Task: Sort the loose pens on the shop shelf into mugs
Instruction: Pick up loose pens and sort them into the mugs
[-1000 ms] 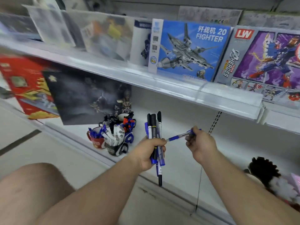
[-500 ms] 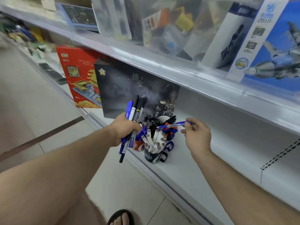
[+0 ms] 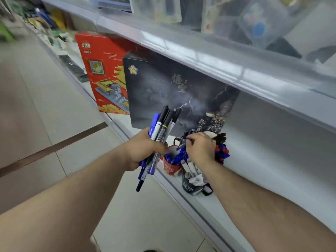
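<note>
Right above the red mug (image 3: 171, 167), a blue pen (image 3: 184, 143) is pinched in the right hand (image 3: 199, 149), tip slanting down toward the blue pens already inside. The left hand (image 3: 143, 151) grips a bundle of markers (image 3: 160, 135) (black and blue, fanned upward) just beside that mug. A black mug (image 3: 190, 186) of white pens stands nearer the shelf (image 3: 236, 188) edge, before a dark box (image 3: 172, 91) and a red box (image 3: 101, 70).
</note>
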Demonstrator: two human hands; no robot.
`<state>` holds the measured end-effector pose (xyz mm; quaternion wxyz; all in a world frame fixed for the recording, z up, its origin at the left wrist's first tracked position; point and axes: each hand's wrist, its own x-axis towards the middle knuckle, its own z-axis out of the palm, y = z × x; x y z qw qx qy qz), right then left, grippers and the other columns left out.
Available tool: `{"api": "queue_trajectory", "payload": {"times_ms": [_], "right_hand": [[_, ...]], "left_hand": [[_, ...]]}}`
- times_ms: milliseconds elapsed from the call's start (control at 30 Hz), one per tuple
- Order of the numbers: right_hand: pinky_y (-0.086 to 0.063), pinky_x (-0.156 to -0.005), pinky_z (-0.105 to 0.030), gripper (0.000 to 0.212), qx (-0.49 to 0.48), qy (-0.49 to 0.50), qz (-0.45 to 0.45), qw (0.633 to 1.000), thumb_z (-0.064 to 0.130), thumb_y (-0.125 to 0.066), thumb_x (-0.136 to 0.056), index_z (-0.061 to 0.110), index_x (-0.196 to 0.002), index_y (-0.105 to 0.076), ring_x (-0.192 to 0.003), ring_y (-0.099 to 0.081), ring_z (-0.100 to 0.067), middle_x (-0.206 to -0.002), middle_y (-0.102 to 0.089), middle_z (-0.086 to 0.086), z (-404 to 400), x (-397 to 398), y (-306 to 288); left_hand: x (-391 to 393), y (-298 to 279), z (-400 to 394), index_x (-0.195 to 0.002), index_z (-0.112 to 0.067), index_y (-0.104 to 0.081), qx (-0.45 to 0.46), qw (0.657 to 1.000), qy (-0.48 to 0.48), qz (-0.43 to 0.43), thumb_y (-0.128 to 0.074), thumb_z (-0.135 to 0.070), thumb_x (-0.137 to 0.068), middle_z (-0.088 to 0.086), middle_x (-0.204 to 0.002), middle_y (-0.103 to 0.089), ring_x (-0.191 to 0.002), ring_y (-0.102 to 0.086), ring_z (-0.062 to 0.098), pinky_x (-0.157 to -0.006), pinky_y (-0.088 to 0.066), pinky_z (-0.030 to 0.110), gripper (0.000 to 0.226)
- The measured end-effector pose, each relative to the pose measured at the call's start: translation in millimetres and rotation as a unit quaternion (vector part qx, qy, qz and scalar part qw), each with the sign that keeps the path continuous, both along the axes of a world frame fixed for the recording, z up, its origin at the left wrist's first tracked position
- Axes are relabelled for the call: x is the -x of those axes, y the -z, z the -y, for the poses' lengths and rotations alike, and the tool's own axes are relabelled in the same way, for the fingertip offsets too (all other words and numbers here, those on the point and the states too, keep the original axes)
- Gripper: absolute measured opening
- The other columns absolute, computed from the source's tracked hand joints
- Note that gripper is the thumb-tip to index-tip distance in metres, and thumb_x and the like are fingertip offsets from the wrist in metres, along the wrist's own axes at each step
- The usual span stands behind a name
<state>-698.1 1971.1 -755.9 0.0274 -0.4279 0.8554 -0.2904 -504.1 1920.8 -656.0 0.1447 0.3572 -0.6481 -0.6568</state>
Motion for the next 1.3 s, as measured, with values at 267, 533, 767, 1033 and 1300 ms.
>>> {"api": "queue_trajectory", "payload": {"times_ms": [267, 533, 767, 1033, 1300], "right_hand": [[-0.023, -0.078, -0.038, 0.013, -0.183, -0.019, -0.064, 0.981, 0.021, -0.059, -0.088, 0.028, -0.086, -0.07, -0.103, -0.049, -0.023, -0.086, -0.067, 0.002, 27, -14, 22], [-0.045, -0.071, -0.033, 0.03, 0.008, 0.008, 0.175, 0.984, 0.014, -0.056, -0.087, 0.023, -0.059, -0.055, -0.079, -0.055, -0.021, -0.072, -0.06, 0.005, 0, -11, -34], [-0.035, -0.046, -0.029, 0.021, 0.306, 0.108, 0.498, 0.804, 0.023, -0.049, -0.095, 0.012, -0.091, -0.067, -0.05, -0.042, -0.024, -0.065, -0.06, -0.01, -92, -15, -115], [-0.041, -0.055, -0.029, 0.015, 0.304, 0.105, 0.339, 0.884, 0.032, -0.067, -0.09, 0.027, -0.103, -0.06, -0.06, -0.05, -0.016, -0.081, -0.057, 0.003, -178, -8, -156], [-0.036, -0.058, -0.029, 0.016, 0.315, 0.238, 0.234, 0.889, 0.019, -0.049, -0.1, 0.015, -0.084, -0.051, -0.063, -0.043, -0.018, -0.074, -0.048, -0.005, -253, 23, -153]], "left_hand": [[-4, -2, 3, -0.078, -0.008, -0.052, -0.072, 0.995, 0.04, -0.063, -0.057, 0.019, -0.078, 0.006, -0.065, -0.06, -0.051, -0.058, 0.014, -0.049, -0.047, 0.022, 0.027], [19, -15, -14, -0.084, -0.006, -0.058, -0.177, 0.971, 0.106, -0.124, -0.06, 0.001, -0.065, 0.008, -0.067, -0.055, -0.054, -0.054, 0.016, -0.05, -0.048, 0.024, 0.021], [50, -21, -49, -0.093, -0.007, -0.058, -0.222, 0.946, 0.208, -0.115, -0.066, 0.001, -0.059, 0.009, -0.08, -0.056, -0.055, -0.055, 0.016, -0.049, -0.049, 0.025, 0.036], [84, -29, -116, -0.086, -0.009, -0.054, -0.163, 0.942, 0.287, -0.062, -0.061, 0.005, -0.062, 0.005, -0.073, -0.062, -0.054, -0.057, 0.018, -0.05, -0.048, 0.025, 0.028], [111, -21, -156, -0.095, -0.006, -0.051, -0.079, 0.965, 0.251, 0.02, -0.062, 0.02, -0.072, 0.013, -0.067, -0.062, -0.054, -0.059, 0.023, -0.052, -0.049, 0.028, 0.037]]}}
